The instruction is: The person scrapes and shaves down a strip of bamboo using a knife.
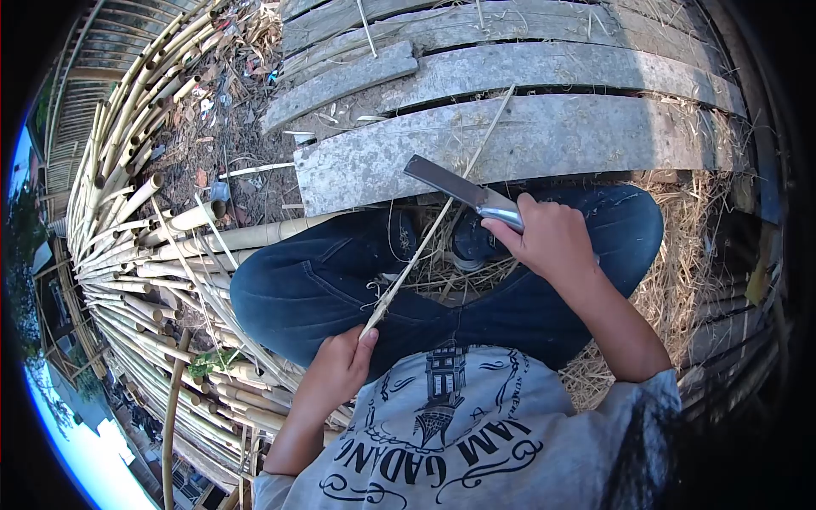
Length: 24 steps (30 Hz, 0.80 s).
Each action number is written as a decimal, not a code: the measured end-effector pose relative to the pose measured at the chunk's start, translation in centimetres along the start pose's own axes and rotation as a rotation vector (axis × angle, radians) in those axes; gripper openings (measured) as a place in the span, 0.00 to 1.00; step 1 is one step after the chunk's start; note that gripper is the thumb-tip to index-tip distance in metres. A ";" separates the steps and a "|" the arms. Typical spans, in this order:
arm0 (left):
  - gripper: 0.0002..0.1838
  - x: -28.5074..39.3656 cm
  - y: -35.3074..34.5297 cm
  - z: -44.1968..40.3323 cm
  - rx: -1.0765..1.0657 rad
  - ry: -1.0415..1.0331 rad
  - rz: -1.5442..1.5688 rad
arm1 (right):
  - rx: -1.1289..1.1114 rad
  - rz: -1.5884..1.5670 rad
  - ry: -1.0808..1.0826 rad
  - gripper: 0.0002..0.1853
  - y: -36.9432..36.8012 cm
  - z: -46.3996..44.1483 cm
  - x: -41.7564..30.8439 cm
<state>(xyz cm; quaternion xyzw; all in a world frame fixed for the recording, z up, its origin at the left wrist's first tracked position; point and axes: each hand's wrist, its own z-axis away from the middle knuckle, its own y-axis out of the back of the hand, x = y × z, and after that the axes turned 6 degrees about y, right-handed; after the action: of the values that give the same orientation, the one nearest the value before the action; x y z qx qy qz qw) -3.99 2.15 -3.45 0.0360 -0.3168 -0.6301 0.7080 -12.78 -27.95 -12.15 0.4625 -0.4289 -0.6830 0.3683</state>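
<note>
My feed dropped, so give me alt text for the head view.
The right hand grips a broad-bladed knife that crosses over a pale thin strip held at its near end by the left hand. Weathered boards lie ahead of the folded legs, with bamboo poles piled to the left.

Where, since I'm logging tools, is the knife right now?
Just above and right of centre in the head view, the knife is in the right hand, its blade overlapping the pale strip.

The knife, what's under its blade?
Under the blade, a thin bamboo strip crosses, showing on both sides. Beneath the blade's far end is a grey wooden plank. The blade covers the strip's crossing part, so I can't see any cut there.
</note>
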 end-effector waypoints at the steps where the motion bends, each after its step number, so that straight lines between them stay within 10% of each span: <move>1: 0.19 0.0 -0.2 -0.1 -0.002 -0.009 0.001 | -0.057 0.013 0.054 0.33 0.2 0.5 -0.5; 12: 0.20 0.6 0.0 -0.2 -0.012 0.013 0.005 | 0.045 0.052 0.140 0.33 -0.4 -0.1 1.7; 14: 0.19 0.5 -0.3 0.0 -0.008 0.045 0.007 | 0.161 0.084 -0.118 0.33 0.1 -2.2 4.8; 20: 0.19 0.0 0.0 -0.2 -0.012 0.000 0.008 | -0.045 0.079 0.190 0.32 0.9 0.3 0.9; 24: 0.20 0.1 -0.3 0.0 -0.002 0.015 0.015 | 0.164 0.108 -0.095 0.31 0.8 -2.0 5.5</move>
<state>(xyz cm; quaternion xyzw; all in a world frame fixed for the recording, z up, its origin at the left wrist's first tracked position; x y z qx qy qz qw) -4.26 1.98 -3.50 0.0377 -0.3112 -0.6249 0.7151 -12.48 -33.69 -13.54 0.4344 -0.5248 -0.6458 0.3447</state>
